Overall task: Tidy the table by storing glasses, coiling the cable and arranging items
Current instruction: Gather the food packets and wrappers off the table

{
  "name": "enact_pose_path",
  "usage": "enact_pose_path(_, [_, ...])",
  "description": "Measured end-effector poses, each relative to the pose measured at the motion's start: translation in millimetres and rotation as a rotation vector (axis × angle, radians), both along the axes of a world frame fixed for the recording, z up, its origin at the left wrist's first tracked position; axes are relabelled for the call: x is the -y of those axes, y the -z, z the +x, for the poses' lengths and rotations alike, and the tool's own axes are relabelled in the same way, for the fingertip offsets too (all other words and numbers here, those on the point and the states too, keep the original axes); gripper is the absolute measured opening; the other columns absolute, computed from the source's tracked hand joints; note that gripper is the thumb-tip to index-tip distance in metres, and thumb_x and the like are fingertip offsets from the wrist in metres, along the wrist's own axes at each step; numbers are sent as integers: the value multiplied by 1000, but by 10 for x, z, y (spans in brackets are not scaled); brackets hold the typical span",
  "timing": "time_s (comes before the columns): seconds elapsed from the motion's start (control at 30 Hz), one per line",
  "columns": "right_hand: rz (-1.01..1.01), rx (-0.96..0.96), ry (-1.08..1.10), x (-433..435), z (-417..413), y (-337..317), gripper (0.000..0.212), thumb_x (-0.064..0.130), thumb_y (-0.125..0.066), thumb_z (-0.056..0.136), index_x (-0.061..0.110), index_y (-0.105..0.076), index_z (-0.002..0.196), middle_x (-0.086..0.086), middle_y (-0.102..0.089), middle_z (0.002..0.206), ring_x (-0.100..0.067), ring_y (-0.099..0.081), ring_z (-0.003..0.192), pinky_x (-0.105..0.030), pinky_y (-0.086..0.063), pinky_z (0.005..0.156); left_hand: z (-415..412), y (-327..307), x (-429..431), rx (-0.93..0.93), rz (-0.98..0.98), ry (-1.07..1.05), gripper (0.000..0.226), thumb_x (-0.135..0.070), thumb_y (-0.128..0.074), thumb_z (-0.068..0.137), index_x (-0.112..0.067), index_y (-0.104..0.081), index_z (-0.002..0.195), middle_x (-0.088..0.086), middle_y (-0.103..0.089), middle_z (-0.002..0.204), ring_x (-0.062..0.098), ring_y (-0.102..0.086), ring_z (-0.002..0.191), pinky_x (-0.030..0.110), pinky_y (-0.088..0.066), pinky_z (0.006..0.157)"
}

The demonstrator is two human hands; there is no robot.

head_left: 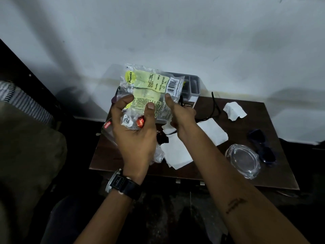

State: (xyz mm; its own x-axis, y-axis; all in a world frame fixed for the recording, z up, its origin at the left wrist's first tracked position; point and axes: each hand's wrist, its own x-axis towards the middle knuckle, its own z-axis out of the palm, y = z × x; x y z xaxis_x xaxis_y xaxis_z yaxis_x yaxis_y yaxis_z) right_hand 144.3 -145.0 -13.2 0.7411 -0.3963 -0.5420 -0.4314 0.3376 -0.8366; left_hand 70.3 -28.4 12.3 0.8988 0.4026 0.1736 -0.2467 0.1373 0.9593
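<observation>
Both hands are holding a clear plastic packet [151, 85] with a yellow-green printed label and a barcode up over the far left part of a dark wooden table [246, 124]. The left hand [133, 131], wearing a dark wristwatch [123, 184], is curling its fingers loosely around the packet's lower left edge, its thumb pressing the front, and it is also cupping some crumpled clear wrapping with a small red-orange wrapper [140, 122] in the palm. The right hand [179, 117] is closing into a near fist, pinching the packet's lower right edge between thumb and fingers. Behind the packet, at about 12 o'clock on the table, a grey lidded box [191, 88] with a label reading OPEL is standing against the white wall. A thin black cable [215, 106] is looping up and down at about 1 o'clock of the right hand, uncoiled, its lower run passing under that hand. White paper pieces [212, 132] are lying flat in the table's middle, and a torn, crumpled white scrap [234, 110] is resting toward 2 o'clock. The dark blue glasses [262, 145] are lying out on the table near its right edge at about 3 o'clock, just beside a clear oval plastic lid [243, 160] sitting at about 4 o'clock. A clear container with a red cello label [107, 124] is showing at 9 o'clock, partly hidden behind the left hand.
</observation>
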Motion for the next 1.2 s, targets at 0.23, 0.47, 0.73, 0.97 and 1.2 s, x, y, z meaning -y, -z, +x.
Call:
enact_pose_path(0.23, [-243,-198,-49,-290,106,-60,138,78,-80,30,12,-22,136,-14,-37,143,-34,-37,133,-46,-38,111,-4,-23,62,-29,-11,-14,37,-6,-78,90,-13,-58,121,19,-68,128,27,-70,119,41,-59,99])
enact_pose_path(0.47, [-306,-42,32,-219,120,94,87,39,-85,59,10,-43,129,-8,-68,121,-33,-63,115,-47,-55,101,-1,-19,59,8,-26,15,41,2,-76,90,-5,-54,125,16,-69,125,17,-73,111,22,-58,89])
enact_pose_path(0.73, [-203,240,84,74,-149,-241,37,15,-79,78,19,-68,113,4,-78,99,-13,-76,88,-28,-59,73,30,24,52,10,4,-3,40,-4,-78,90,0,-57,123,15,-72,119,20,-74,108,35,-60,93])
enact_pose_path(0.97, [-363,461,28,542,-835,-754,48,8,-58,73,30,-75,113,10,-79,105,-9,-72,100,-31,-53,82,46,15,42,29,-6,-56,42,-17,-78,90,-16,-56,126,14,-73,118,26,-73,107,43,-60,93])
enact_pose_path(1.2, [-172,361,-279,367,-1153,-383,71,-13,-45,73,14,-67,134,5,-81,98,-10,-76,89,-22,-58,71,-108,6,287,63,14,289,67,-22,-65,101,-10,-29,156,-4,-72,133,4,-67,122,14,-52,93])
